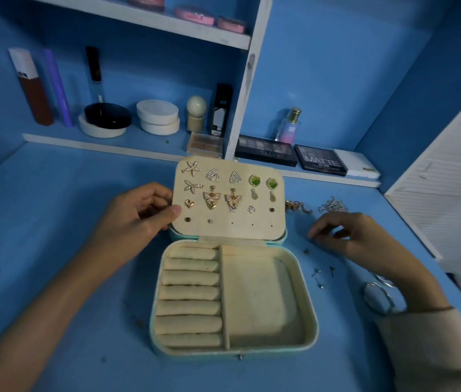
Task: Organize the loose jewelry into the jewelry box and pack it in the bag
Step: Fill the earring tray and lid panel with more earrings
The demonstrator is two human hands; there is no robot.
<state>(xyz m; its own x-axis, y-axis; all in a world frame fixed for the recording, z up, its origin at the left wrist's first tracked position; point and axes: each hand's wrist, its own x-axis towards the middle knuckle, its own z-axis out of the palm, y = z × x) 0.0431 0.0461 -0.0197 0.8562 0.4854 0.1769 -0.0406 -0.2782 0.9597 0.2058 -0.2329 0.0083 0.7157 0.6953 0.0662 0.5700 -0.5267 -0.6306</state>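
Blue worktop [54, 236] carries an open mint jewelry box [310, 281], cream-lined: ring rolls [189, 292] left, one square compartment [257, 301] right, upright earring panel [237, 227] pinned with starfish, triangle, green, butterfly and heart earrings [211, 200]. Left hand [139, 216] pinches the panel's left edge. Right hand [351, 236], fingers loosely curled and gripping nothing visible, hangs over loose studs [318, 274] beside the box.

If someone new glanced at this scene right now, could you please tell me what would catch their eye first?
The open jewelry box at the centre of the blue table stands out first, its earring panel dotted with sparkling earrings and held up by the left hand. To its right, the right hand hovers beside loose studs.
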